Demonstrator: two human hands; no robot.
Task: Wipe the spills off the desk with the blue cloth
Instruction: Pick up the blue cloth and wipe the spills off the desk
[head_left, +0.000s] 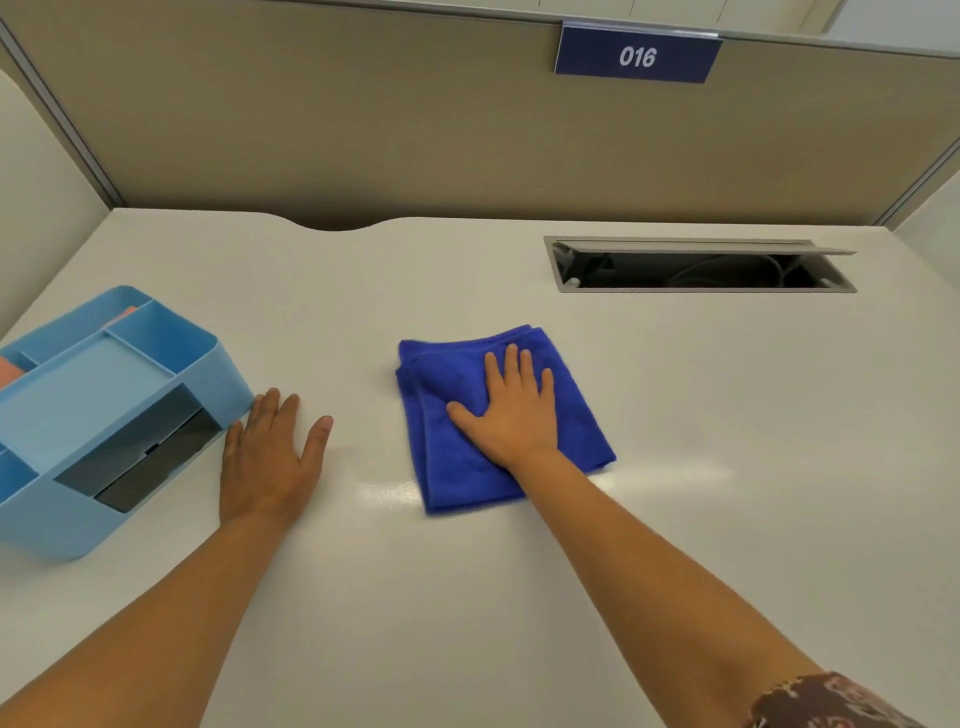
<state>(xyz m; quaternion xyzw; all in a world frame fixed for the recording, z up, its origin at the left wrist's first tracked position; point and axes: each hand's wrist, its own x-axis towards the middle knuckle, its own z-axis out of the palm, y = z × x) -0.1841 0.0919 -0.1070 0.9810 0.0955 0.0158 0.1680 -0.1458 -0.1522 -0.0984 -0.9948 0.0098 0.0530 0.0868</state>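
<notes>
A folded blue cloth (457, 441) lies flat near the middle of the pale desk (727, 415). My right hand (511, 410) presses on top of it, palm down, fingers spread. To the left, my left hand (270, 457) rests flat on the bare desk with fingers apart, holding nothing, its fingertips close to the light blue organiser. A faint shiny streak (384, 488) shows on the desk between the cloth and my left hand; I cannot tell whether it is wet.
A light blue desk organiser (104, 405) with several compartments stands at the left edge. An open cable slot (696, 267) sits in the desk at the back right. Beige partition walls (415, 130) close off the back and sides, with a "016" sign (638, 56).
</notes>
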